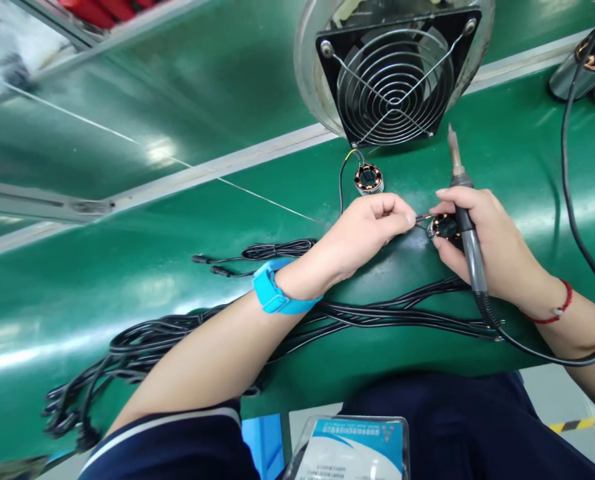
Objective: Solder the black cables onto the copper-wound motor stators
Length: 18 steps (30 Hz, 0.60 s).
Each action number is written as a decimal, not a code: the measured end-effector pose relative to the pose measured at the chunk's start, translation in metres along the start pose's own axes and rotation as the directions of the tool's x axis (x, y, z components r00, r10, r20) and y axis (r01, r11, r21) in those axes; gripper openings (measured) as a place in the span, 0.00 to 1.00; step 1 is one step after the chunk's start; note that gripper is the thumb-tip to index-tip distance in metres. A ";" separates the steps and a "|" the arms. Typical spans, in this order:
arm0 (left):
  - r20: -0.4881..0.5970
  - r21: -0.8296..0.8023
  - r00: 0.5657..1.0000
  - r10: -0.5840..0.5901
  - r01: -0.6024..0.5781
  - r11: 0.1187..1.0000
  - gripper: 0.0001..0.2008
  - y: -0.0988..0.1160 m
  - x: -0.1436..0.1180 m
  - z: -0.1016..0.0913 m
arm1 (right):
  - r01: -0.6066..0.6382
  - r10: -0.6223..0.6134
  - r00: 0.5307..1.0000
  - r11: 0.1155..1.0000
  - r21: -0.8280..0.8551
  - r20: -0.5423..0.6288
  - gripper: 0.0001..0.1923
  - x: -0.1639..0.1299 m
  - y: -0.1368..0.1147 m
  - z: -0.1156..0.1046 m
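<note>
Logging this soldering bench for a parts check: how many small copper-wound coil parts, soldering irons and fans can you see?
Copper-wound coil parts: 2, one by the fan, one held in the right hand
Soldering irons: 1
Fans: 1
Total: 4

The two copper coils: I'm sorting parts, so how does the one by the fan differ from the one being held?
The coil by the fan lies untouched on the bench; the held coil sits under the right hand, and the left hand pinches its wires. The first shows fully, the second partly. Both are round with copper windings.
</note>
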State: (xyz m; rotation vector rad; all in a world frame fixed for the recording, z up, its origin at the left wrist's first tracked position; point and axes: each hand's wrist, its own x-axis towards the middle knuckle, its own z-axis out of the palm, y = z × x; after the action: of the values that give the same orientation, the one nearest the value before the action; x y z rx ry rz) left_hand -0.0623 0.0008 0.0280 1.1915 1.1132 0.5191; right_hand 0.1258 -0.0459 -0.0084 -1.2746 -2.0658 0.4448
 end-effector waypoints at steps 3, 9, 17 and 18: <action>-0.022 -0.026 1.000 -0.013 0.012 1.000 0.04 -0.003 0.001 -0.001 | 0.011 -0.011 1.000 1.000 0.024 0.009 0.31 -0.001 -0.003 -0.001; -0.034 -0.012 0.999 -0.028 0.028 1.000 0.06 -0.010 0.004 0.002 | 0.010 -0.010 1.000 0.999 0.037 -0.001 0.31 -0.001 -0.005 -0.005; 0.071 0.100 0.996 -0.052 0.045 0.994 0.05 -0.002 0.001 -0.005 | 0.027 -0.026 1.000 0.999 0.033 -0.009 0.31 -0.001 -0.007 -0.002; 0.074 0.118 0.996 -0.048 0.039 0.992 0.05 -0.002 0.001 -0.006 | 0.029 -0.029 1.000 0.999 0.032 -0.011 0.31 -0.001 -0.006 -0.003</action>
State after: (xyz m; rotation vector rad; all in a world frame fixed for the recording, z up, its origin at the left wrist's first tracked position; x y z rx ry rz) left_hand -0.0679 0.0035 0.0261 1.2747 1.1132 0.3756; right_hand 0.1236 -0.0497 -0.0029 -1.2243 -2.0581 0.4554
